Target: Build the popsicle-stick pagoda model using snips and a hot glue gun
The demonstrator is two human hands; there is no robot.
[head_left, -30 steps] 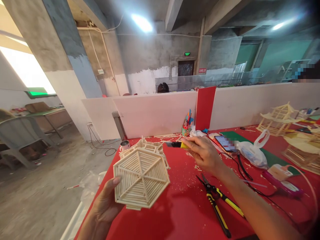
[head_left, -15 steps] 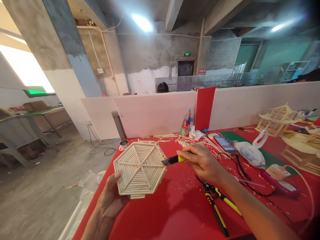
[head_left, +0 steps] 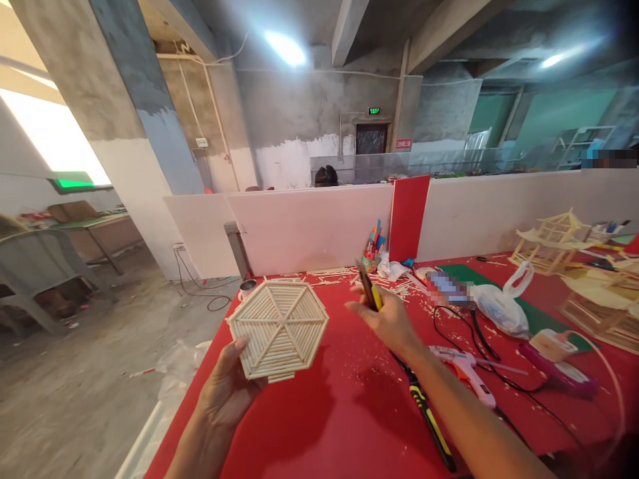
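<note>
My left hand (head_left: 227,376) grips an octagonal panel of thin wooden sticks (head_left: 282,329) by its lower left edge, thumb on top. Bars radiate from the panel's middle, with sticks laid side by side between them. To the right, apart from the panel, my right hand (head_left: 387,319) is closed around a yellow and black utility knife (head_left: 370,289), its blade end pointing up. Under my right forearm lie yellow and black pliers (head_left: 426,412), partly covered by the arm.
A pink glue gun (head_left: 466,372) rests on the red table (head_left: 309,432) right of my forearm. Farther right are a white plastic bag (head_left: 502,306), a phone and stick-built house models (head_left: 554,236). Loose sticks and a pen cup (head_left: 370,261) lie along the back by a white partition.
My right hand has drawn the knife away from the panel's right edge and turned it upright. The panel has turned slightly in my left hand. The glue gun has come into view.
</note>
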